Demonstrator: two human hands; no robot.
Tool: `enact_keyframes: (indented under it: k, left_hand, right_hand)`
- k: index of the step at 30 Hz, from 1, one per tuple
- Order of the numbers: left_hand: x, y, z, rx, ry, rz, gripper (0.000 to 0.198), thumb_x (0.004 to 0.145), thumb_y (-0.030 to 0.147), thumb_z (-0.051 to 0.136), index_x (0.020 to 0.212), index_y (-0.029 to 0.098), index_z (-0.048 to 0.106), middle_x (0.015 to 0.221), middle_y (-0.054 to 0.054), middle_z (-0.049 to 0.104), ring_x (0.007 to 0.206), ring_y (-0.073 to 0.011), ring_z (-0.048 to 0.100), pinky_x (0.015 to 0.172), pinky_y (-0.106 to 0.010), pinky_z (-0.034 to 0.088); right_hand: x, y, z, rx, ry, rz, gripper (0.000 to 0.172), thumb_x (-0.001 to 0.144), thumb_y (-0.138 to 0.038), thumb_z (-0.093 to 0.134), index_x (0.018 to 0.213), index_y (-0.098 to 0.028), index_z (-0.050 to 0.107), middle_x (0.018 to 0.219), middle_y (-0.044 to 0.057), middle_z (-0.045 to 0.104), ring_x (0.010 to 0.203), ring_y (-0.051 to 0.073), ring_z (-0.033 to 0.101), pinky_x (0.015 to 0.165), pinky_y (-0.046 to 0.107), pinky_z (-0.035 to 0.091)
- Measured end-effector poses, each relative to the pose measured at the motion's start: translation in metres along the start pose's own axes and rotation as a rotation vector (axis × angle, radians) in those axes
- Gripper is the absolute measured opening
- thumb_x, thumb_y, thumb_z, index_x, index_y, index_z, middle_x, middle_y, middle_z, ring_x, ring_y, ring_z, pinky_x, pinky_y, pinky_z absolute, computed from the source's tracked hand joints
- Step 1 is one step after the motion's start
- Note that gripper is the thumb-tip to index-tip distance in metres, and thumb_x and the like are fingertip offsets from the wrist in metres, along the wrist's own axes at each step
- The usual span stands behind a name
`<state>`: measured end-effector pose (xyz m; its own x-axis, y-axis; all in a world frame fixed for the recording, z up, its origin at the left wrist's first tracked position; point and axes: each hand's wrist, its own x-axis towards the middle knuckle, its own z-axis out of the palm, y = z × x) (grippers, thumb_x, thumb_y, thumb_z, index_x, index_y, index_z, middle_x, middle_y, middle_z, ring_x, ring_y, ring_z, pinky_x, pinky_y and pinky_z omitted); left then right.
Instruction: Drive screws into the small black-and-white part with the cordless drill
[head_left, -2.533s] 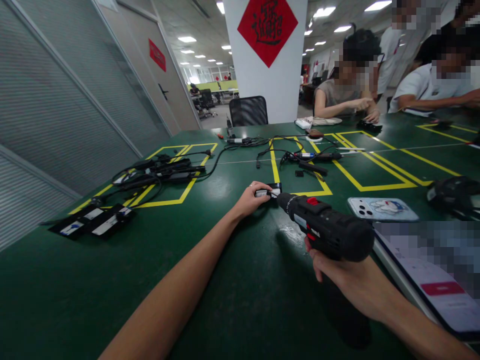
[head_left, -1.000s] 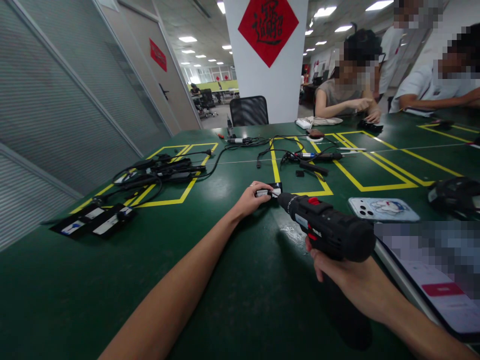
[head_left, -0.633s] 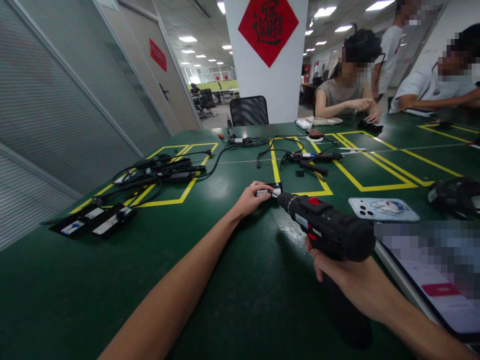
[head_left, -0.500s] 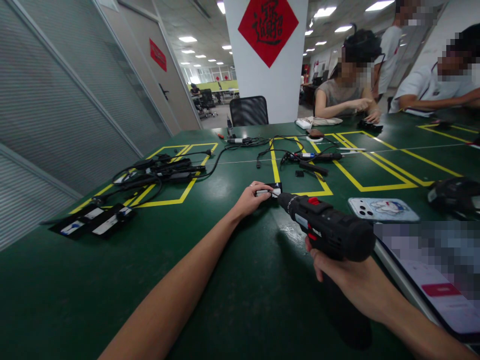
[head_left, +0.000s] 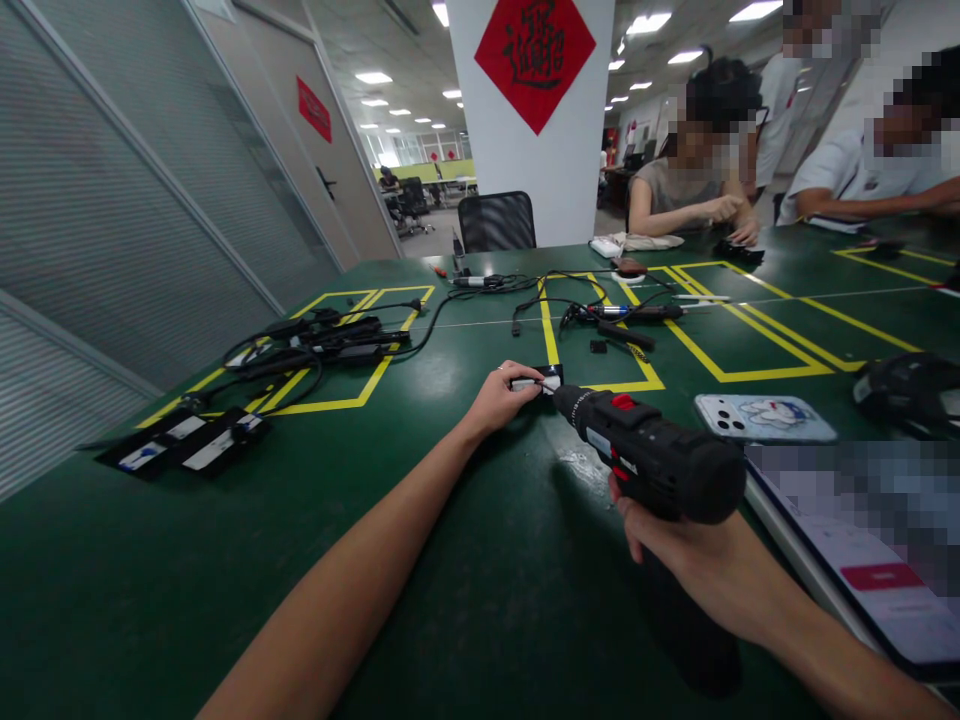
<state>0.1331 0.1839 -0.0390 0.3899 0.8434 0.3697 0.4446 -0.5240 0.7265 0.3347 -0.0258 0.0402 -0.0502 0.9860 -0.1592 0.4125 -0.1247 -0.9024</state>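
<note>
- A glossy green table is stretching beneath both hands, its yellow tape strips running beyond the left fingers.
- A black cable tangle is lying well to the left of the left fingers, thin and looping.
- A flat, glassy screen is resting just right of the right fingers.
- The power drill, matte black plastic with red switches, is sitting above the right fingers; its barrel-shaped body is slanting, rear toward the wearer, ribbed chuck pointing forward and leftward at the left fingertips.
- The right hand is curling closed around the drill's grip.
- The left hand is pinching nearly shut on a small block.
- A pale blue phone is lying right of the drill, beyond the right fingers.
- The small block, black and white, is poking out past the left fingertips, facing the chuck; I can't tell whether the bit is touching it.
</note>
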Motion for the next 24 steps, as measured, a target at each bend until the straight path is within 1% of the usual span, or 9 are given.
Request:
enact_keyframes:
  k: [4,8,12,18,24]
  left_hand:
    - [0.0,0.001,0.002,0.015,0.019,0.004,0.019,0.077,0.026,0.06,0.093,0.022,0.07,0.097,-0.003,0.063,0.095,-0.0196,0.058,0.09,-0.033,0.045]
    - [0.001,-0.001,0.005,0.026,0.044,0.01,0.017,0.076,0.025,0.061,0.091,0.021,0.069,0.096,-0.003,0.063,0.095,-0.0194,0.058,0.091,-0.033,0.044]
    - [0.001,-0.001,0.006,0.025,0.049,0.017,0.016,0.076,0.025,0.062,0.09,0.021,0.069,0.096,-0.003,0.063,0.096,-0.0187,0.057,0.092,-0.033,0.044]
    - [0.0,0.001,0.006,0.025,0.052,0.012,0.019,0.074,0.03,0.065,0.09,0.021,0.069,0.094,-0.003,0.062,0.09,-0.0182,0.058,0.087,-0.032,0.045]
    - [0.003,-0.001,0.011,0.031,0.094,-0.01,0.017,0.072,0.03,0.067,0.087,0.02,0.069,0.09,-0.002,0.06,0.087,-0.0177,0.058,0.086,-0.033,0.045]
  right_hand:
    - [-0.001,0.001,0.0,-0.006,0.019,-0.007,0.015,0.076,-0.032,0.055,0.07,-0.02,0.061,0.074,0.004,0.064,0.074,0.019,0.061,0.056,0.027,0.045]
    - [-0.002,0.0,0.0,-0.004,-0.007,0.016,0.016,0.078,-0.033,0.054,0.072,-0.02,0.061,0.076,0.004,0.065,0.075,0.019,0.062,0.056,0.027,0.045]
    - [-0.002,-0.001,-0.001,-0.001,-0.005,0.016,0.015,0.078,-0.032,0.053,0.073,-0.02,0.061,0.077,0.004,0.065,0.077,0.02,0.062,0.057,0.027,0.045]
    - [-0.002,-0.001,0.002,-0.017,0.047,-0.003,0.016,0.077,-0.033,0.053,0.069,-0.02,0.06,0.073,0.003,0.064,0.074,0.02,0.062,0.054,0.026,0.045]
    - [-0.001,0.001,0.001,-0.004,0.021,0.006,0.019,0.077,-0.035,0.053,0.065,-0.021,0.059,0.068,0.003,0.063,0.071,0.019,0.061,0.053,0.026,0.045]
